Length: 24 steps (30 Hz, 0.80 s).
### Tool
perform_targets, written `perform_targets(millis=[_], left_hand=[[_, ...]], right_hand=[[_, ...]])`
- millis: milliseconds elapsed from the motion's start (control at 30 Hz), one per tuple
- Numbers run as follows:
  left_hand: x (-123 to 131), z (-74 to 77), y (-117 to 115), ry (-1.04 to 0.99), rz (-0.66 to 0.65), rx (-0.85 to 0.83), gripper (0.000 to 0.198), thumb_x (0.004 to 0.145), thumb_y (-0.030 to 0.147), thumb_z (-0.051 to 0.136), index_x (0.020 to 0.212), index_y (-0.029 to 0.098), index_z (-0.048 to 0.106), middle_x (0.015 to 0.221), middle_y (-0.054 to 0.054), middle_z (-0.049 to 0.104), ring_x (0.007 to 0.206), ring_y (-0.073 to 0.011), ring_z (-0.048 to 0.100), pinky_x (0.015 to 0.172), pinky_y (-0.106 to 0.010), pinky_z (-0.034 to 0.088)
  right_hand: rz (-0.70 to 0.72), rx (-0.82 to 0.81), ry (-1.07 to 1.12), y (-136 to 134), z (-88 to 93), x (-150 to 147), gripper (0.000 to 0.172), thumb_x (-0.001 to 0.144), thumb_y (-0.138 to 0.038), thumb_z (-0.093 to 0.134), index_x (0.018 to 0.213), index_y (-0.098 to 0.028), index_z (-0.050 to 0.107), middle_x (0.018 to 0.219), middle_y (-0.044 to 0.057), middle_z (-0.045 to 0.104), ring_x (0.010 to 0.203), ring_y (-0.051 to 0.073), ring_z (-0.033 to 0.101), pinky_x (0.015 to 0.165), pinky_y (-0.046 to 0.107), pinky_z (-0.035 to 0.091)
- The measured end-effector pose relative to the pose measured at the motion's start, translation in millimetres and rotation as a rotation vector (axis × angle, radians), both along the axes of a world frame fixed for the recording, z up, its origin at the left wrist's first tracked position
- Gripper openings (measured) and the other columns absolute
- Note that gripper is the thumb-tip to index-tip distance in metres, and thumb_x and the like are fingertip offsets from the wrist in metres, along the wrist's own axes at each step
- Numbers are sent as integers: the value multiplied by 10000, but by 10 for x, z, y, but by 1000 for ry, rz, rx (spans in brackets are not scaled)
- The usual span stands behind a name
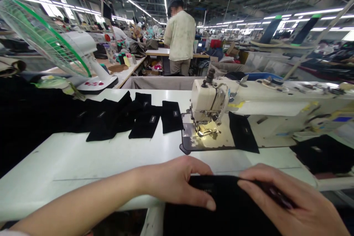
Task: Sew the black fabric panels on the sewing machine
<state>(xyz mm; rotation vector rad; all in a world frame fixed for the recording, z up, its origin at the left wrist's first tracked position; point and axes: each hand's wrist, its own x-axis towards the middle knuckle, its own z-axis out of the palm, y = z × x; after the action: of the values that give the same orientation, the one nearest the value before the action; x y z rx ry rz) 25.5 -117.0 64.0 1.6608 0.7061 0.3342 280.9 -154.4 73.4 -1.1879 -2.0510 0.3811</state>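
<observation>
A black fabric piece [221,210] with a faint small label near its upper edge hangs at the table's front edge. My left hand [179,180] grips its upper left part, thumb on the front, fingers behind. My right hand [293,199] pinches the top right corner between thumb and forefinger. Inside the right palm sits a dark, shiny reddish-brown object [279,195]; its kind is mostly hidden. Beyond the hands stands a sewing machine [208,99], its lit metal plate [218,138] bare under the presser foot [207,131].
Black labelled pieces [145,121] lie on the white table [110,158] left of the machine, beside a large dark cloth heap [27,118]. Another piece [243,132] lies under the machine arm, one more [323,153] at right. A fan [80,44] stands far left; a person [181,33] stands behind.
</observation>
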Motion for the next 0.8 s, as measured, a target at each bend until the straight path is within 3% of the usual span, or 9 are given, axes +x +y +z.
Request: perform_targets(millis=[100,200,333,433,533,667,733,800], left_hand=[[-170,-139,180,4,124,-103,254,757,393,771,852,163,717,807,3,673,761,-143,602,713,-238,477],[-276,-223,353,-44,321,-204,292,743,429,764,851,165,699,804,-1,679,764,-152,607,751,-275,477],[-272,-278,559,38,618,-174,292,682,428,794,758,175,669,702,23,636,683,-133,555,701,-276,425],[-229,-290,741,53,645,-166,253,675,399,776,789,183,710,830,-7,697,819,-171,595,816,-314,425],[-168,-295,919,110,701,-134,199,640,329,769,788,197,747,854,-15,723,920,-216,608,909,-357,411],[-43,-345,1044,189,725,-3,108,625,273,758,707,204,766,787,-15,732,867,-224,634,885,-355,445],[9,-389,1061,203,683,103,91,642,284,758,680,201,765,776,-19,734,809,-211,640,837,-340,466],[28,-434,1070,202,663,160,108,650,305,763,652,197,754,744,-19,724,765,-200,633,796,-331,475]], right_hand=[[-237,-13,113,43,-118,139,153,853,-433,679,832,-290,729,781,-18,736,628,157,681,600,188,551],[-361,-134,149,49,-334,163,228,866,-462,629,869,-264,742,866,11,740,754,185,688,701,228,553],[-419,-405,185,-10,-674,6,300,867,-481,604,993,-230,709,806,14,705,687,176,651,625,247,528],[-349,-467,250,-107,-876,-178,295,858,-451,622,1037,-218,644,796,3,677,622,151,619,608,241,520],[-250,-426,233,-210,-989,-316,194,885,-415,604,925,-227,631,689,-22,615,568,139,575,555,229,478],[-77,-362,200,-273,-1037,-393,156,909,-301,546,794,-229,623,664,-24,573,567,129,527,538,225,425],[-71,-435,249,-270,-1038,-416,137,887,-297,569,785,-224,624,671,-23,571,574,127,522,543,226,426],[-159,-552,373,-254,-1024,-437,130,836,-344,638,814,-217,627,654,-32,556,554,123,508,528,225,432]])
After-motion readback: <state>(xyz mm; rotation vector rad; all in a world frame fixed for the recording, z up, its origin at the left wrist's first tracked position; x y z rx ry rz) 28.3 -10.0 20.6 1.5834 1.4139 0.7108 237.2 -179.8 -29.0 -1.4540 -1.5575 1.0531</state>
